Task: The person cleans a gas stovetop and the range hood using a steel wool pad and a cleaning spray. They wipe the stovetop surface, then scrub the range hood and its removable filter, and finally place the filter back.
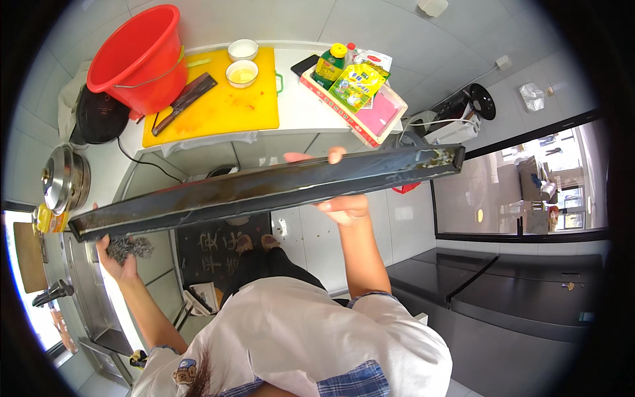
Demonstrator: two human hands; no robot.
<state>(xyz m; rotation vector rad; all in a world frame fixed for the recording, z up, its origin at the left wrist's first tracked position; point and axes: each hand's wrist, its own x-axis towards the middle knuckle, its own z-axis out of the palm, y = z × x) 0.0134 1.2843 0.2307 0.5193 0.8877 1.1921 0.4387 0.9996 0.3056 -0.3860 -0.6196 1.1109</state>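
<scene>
A long, narrow dark metal trough [268, 186], probably a grease tray, spans the view in front of my body, its right end higher in the picture. Brown residue streaks its inside, and pale bits cling near the right end. My left hand [118, 260] supports the left end and has a steel wool scourer [130, 248] between its fingers and palm. Around the trough's right half, my right hand [342, 206] grips both long edges, the fingertips showing over the far edge. The trough hides part of each hand.
Beyond the trough, the counter holds a red bucket [139, 59], a yellow cutting board [238, 109] with a cleaver [186, 101] and two bowls, and a box [347, 119] of seasonings. A lidded steel pot [64, 178] and a sink [106, 337] are at left; dark cabinets [521, 283] at right.
</scene>
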